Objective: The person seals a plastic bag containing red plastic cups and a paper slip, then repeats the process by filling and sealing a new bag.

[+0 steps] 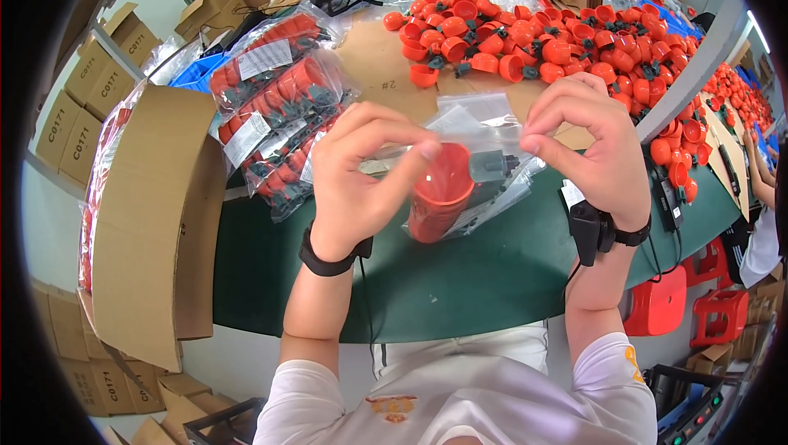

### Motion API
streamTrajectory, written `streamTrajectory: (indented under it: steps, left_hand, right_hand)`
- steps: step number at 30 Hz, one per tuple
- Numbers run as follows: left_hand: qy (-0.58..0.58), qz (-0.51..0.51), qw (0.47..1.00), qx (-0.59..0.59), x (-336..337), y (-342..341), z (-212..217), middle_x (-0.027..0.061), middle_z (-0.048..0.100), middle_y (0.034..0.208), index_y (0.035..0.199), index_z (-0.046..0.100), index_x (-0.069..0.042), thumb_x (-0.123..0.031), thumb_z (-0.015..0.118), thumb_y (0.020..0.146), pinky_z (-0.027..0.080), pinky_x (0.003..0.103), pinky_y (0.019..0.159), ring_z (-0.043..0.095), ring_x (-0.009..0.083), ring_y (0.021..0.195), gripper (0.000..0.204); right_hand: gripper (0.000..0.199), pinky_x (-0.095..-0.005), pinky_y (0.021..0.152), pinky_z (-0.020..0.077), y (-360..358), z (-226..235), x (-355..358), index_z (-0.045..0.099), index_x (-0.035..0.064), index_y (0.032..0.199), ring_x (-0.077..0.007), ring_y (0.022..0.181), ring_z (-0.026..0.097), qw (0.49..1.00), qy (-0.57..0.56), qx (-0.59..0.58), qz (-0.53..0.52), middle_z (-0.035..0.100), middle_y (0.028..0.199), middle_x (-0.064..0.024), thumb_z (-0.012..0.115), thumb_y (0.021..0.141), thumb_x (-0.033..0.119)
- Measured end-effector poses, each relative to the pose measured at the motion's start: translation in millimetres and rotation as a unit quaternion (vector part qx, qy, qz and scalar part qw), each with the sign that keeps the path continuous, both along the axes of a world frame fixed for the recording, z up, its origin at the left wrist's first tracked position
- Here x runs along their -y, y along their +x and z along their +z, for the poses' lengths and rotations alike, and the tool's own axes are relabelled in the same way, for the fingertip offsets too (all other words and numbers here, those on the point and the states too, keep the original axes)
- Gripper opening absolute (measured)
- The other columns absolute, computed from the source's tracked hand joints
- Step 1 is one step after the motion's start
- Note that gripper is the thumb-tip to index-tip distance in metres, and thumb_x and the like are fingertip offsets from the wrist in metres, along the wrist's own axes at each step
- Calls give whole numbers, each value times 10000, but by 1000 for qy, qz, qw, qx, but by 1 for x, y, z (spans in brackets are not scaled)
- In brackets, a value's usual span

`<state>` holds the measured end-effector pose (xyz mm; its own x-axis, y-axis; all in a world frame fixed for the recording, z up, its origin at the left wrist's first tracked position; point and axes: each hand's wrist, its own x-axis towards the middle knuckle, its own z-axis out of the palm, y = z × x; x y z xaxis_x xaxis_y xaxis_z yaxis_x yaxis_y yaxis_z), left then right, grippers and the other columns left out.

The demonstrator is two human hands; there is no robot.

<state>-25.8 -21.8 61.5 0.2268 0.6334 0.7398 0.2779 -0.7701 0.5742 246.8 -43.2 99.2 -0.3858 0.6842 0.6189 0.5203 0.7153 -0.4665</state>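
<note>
Fingers of the left hand (pixel 361 170) and right hand (pixel 587 145) pinch opposite ends of the clear bag's (pixel 497 141) top edge; the red cup (pixel 442 194) sits below, between them. Even, level tension should keep that edge straight.

Bag (pixel 447 131) between left hand (pixel 359 178) and right hand (pixel 593 145): clear, colourless
Cup (pixel 442 199) in that bag: bright red-orange
Fitting (pixel 487 166) in that bag: dark grey
Tabletop (pixel 468 293) beneath both hands: dark green
Cup pile (pixel 558 52) beyond the right hand: orange-red, speckled with near-black fittings (pixel 463 70)
Packed bags (pixel 287 92) beyond the left hand: clear over rows of red and dark grey, with white labels (pixel 264 59)
Carton (pixel 148 215) left of the left hand: brown
Wristbands (pixel 327 264) just below both hands: black
Shirt (pixel 492 396) nearer than both hands: white, with orange-yellow print
</note>
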Motion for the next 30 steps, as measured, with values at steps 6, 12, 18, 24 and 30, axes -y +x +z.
streamTrajectory:
  steps: [6, 12, 18, 24, 30]
  left_hand:
    - [-34, 16, 999, 8, -14, -10, -5, 69, 688, 819, 850, 732, 16, -52, 806, 821, 475, 268, 683, 626, 153, 736, 104]
    - [-71, -23, 996, 45, -25, -13, -21, 84, 704, 1003, 1036, 711, 4, -125, 848, 807, 480, 270, 772, 649, 168, 885, 296]
    - [-235, -163, 957, -42, -17, 16, -38, 182, 559, 1392, 1431, 420, -23, -249, 934, 723, 485, 386, 1042, 593, 269, 1251, 904]
    - [-361, -161, 917, -53, -16, 22, -34, 158, 654, 1257, 1398, 482, -4, -206, 886, 786, 523, 396, 1016, 653, 256, 1176, 761]
    - [-345, -125, 925, -94, -15, 21, -28, 87, 681, 1214, 1395, 497, 2, -144, 869, 808, 526, 339, 956, 655, 153, 1084, 710]
  right_hand:
    - [125, -342, 938, 378, 13, -1, -2, 680, 54, 791, -178, 842, 626, 999, 1, -25, -46, 679, 826, -22, 788, 819, 111]
    - [116, -283, 742, 494, 9, -4, -2, 680, -13, 839, -113, 778, 644, 983, -133, -113, -52, 695, 803, -43, 749, 871, 76]
    - [83, -224, 690, 507, 6, -11, -11, 674, -30, 913, -62, 738, 632, 959, -202, -193, -44, 691, 808, -20, 689, 936, 48]
    - [82, -222, 696, 509, 4, -11, -13, 667, -25, 919, -60, 749, 632, 957, -206, -200, -43, 683, 815, -14, 687, 940, 52]
    - [96, -221, 697, 511, 3, -18, -22, 667, -20, 923, -58, 746, 625, 962, -189, -196, -31, 676, 810, -7, 689, 946, 71]
